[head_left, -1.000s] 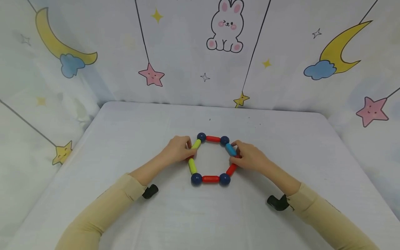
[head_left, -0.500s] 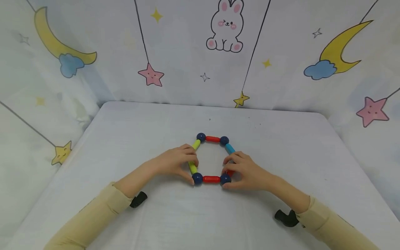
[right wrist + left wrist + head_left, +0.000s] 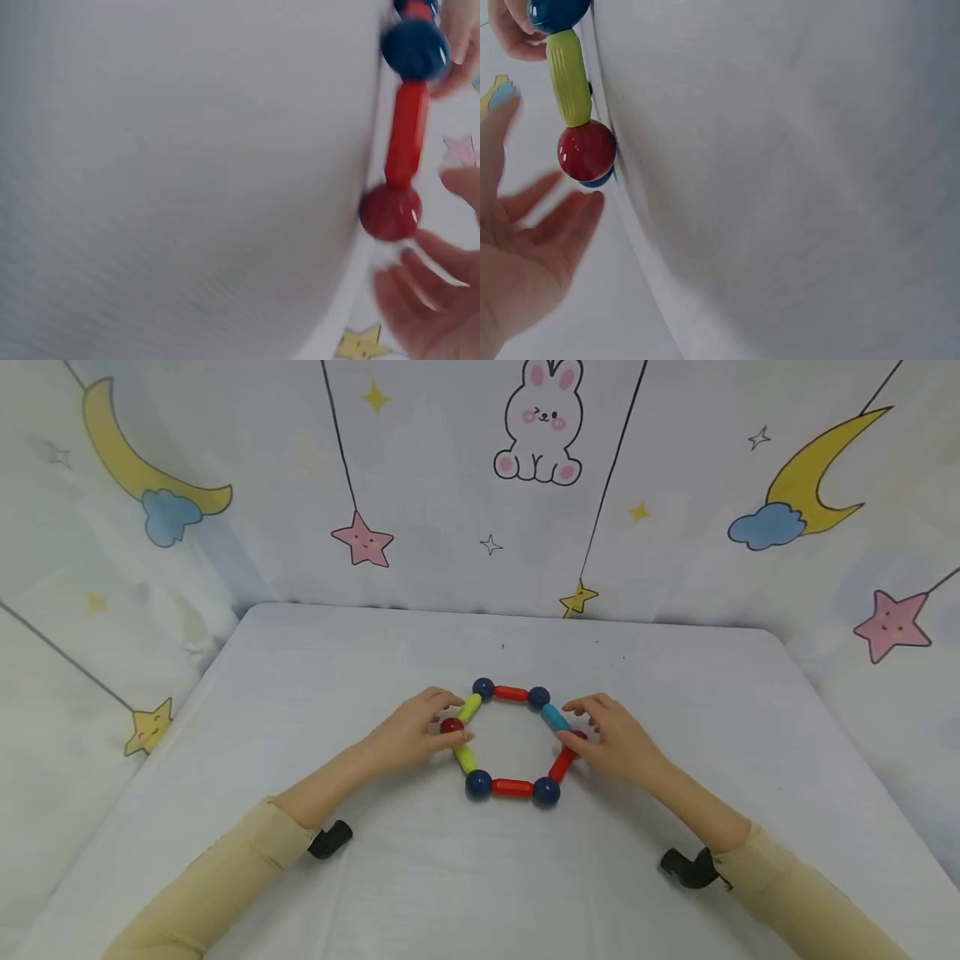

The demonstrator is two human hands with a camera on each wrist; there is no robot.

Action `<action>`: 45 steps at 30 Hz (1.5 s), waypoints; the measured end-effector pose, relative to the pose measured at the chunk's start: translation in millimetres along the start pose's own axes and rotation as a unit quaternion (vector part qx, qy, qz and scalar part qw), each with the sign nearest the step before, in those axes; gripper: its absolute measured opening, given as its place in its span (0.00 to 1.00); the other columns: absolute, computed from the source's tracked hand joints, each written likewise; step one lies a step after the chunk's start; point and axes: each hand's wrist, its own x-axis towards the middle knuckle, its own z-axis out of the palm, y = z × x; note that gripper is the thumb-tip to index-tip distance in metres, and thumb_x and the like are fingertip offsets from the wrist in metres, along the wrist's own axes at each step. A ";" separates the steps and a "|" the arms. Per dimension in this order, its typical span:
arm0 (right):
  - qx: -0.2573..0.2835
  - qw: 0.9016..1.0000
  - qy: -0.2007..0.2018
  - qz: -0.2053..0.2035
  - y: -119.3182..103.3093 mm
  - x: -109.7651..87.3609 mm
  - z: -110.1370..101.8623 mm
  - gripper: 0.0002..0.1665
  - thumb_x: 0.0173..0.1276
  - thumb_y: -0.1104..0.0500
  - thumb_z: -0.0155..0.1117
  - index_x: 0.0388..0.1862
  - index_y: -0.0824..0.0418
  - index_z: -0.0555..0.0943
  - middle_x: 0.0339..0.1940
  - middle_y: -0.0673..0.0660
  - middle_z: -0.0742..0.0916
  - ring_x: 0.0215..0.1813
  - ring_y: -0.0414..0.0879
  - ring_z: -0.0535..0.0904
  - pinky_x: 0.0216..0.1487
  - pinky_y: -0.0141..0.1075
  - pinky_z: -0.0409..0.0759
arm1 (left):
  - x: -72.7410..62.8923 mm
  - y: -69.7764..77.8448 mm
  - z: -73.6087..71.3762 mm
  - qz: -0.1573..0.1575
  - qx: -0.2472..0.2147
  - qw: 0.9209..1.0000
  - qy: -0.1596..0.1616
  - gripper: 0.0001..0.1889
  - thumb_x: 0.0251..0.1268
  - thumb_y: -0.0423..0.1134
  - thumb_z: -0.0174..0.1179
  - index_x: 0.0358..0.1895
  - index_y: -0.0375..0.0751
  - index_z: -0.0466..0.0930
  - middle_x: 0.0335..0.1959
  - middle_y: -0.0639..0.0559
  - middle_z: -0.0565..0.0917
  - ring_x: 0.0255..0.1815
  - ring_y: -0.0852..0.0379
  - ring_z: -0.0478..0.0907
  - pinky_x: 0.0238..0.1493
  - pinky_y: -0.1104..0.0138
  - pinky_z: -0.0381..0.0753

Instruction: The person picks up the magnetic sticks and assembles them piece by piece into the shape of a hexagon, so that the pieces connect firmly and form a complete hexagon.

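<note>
A six-sided ring of magnetic rods and balls lies on the white table. Its left corner is a red ball [image 3: 452, 727] between two yellow-green rods [image 3: 465, 758]. At the right corner, another red ball [image 3: 577, 737] joins a light blue rod [image 3: 556, 717] and a red rod [image 3: 562, 764]. Dark blue balls [image 3: 478, 784] form the other corners, with red rods [image 3: 512, 787] at front and back. My left hand [image 3: 408, 732] is spread around the left red ball; the left wrist view shows its fingers apart from it. Loosely bent, my right hand [image 3: 624, 739] is beside the right red ball.
The white cloth-covered table [image 3: 337, 668] surrounds the ring. Behind it hangs a backdrop [image 3: 450, 460] printed with moons, stars and a rabbit. Black wrist devices [image 3: 330, 840] sit below both cuffs.
Both hands first moved from the side red balls to the front blue balls, then back to the sides. The ring's front balls and rod shifted slightly right.
</note>
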 end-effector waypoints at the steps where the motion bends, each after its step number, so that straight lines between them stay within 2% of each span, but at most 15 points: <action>1: -0.007 1.000 -0.005 0.018 2.6 3.4 -0.4 0.22 0.65 0.53 0.69 0.54 0.62 0.79 0.42 0.55 0.82 0.40 0.47 0.76 0.35 0.37 0.77 | 2.1 -1.0 0.2 -0.019 -0.008 1.000 0.015 0.31 0.63 0.55 0.64 0.63 0.39 0.74 0.59 0.47 0.76 0.56 0.51 0.75 0.55 0.59 0.77; 4: -0.016 0.997 -0.044 0.061 7.7 13.3 0.3 0.22 0.65 0.51 0.68 0.53 0.63 0.79 0.32 0.53 0.83 0.29 0.44 0.75 0.28 0.34 0.76 | 8.2 -1.2 2.3 -0.048 -0.009 0.998 0.036 0.26 0.65 0.49 0.64 0.59 0.35 0.78 0.46 0.47 0.83 0.43 0.55 0.79 0.43 0.64 0.80; 7: -0.029 0.993 -0.063 0.092 7.6 20.9 3.1 0.19 0.66 0.50 0.66 0.49 0.62 0.80 0.26 0.51 0.82 0.26 0.44 0.74 0.27 0.35 0.74 | 14.1 1.1 6.6 -0.059 0.000 0.998 0.037 0.22 0.64 0.46 0.65 0.55 0.34 0.81 0.35 0.51 0.84 0.33 0.58 0.77 0.34 0.68 0.77; 12: -0.040 0.988 -0.061 0.135 4.7 27.4 5.3 0.15 0.66 0.51 0.65 0.44 0.61 0.80 0.24 0.52 0.81 0.25 0.45 0.74 0.27 0.36 0.74 | 19.4 7.7 10.9 -0.074 -0.003 0.996 0.046 0.19 0.61 0.44 0.67 0.50 0.34 0.83 0.29 0.52 0.83 0.26 0.60 0.75 0.28 0.70 0.75; 16: -0.041 0.986 -0.059 0.148 5.9 30.4 5.1 0.17 0.67 0.50 0.65 0.45 0.62 0.80 0.26 0.53 0.82 0.26 0.46 0.75 0.28 0.35 0.75 | 21.8 8.3 12.6 -0.078 0.003 0.995 0.055 0.19 0.60 0.45 0.68 0.48 0.34 0.84 0.30 0.52 0.84 0.28 0.60 0.76 0.30 0.70 0.76; 31: -0.043 0.987 -0.051 0.145 13.6 40.0 5.3 0.19 0.68 0.49 0.64 0.45 0.64 0.80 0.28 0.55 0.82 0.28 0.46 0.75 0.28 0.35 0.74 | 34.1 3.4 13.6 -0.074 0.005 0.995 0.066 0.20 0.60 0.45 0.69 0.48 0.33 0.83 0.31 0.50 0.83 0.30 0.57 0.76 0.31 0.69 0.76; 35: 0.000 0.989 -0.065 0.135 18.0 35.2 2.5 0.27 0.65 0.46 0.68 0.50 0.66 0.79 0.35 0.57 0.83 0.30 0.45 0.77 0.30 0.34 0.77 | 33.1 0.2 9.7 -0.086 0.001 0.995 0.043 0.25 0.59 0.50 0.69 0.52 0.35 0.81 0.35 0.50 0.83 0.34 0.56 0.77 0.34 0.68 0.77; 38: 0.052 0.986 -0.084 0.136 23.4 28.7 -1.8 0.30 0.64 0.46 0.70 0.55 0.67 0.77 0.42 0.60 0.83 0.34 0.45 0.80 0.34 0.35 0.81 | 30.6 -4.9 4.9 -0.105 -0.021 0.994 0.014 0.28 0.58 0.52 0.69 0.56 0.37 0.80 0.40 0.50 0.83 0.41 0.55 0.77 0.40 0.66 0.78; 41: 0.094 0.980 -0.097 0.149 29.2 22.2 -5.8 0.29 0.65 0.48 0.69 0.57 0.67 0.77 0.48 0.61 0.82 0.40 0.48 0.82 0.38 0.37 0.83 | 27.5 -10.3 0.8 -0.123 -0.055 0.991 -0.009 0.26 0.59 0.50 0.69 0.57 0.39 0.80 0.47 0.50 0.83 0.47 0.55 0.77 0.47 0.65 0.78; 45: 0.113 0.974 -0.099 0.168 33.4 17.8 -7.7 0.27 0.67 0.47 0.66 0.57 0.64 0.78 0.50 0.61 0.82 0.47 0.51 0.81 0.42 0.38 0.82 | 24.9 -15.3 -1.1 -0.123 -0.090 0.988 -0.018 0.24 0.60 0.46 0.69 0.57 0.40 0.80 0.50 0.49 0.83 0.50 0.54 0.78 0.49 0.64 0.79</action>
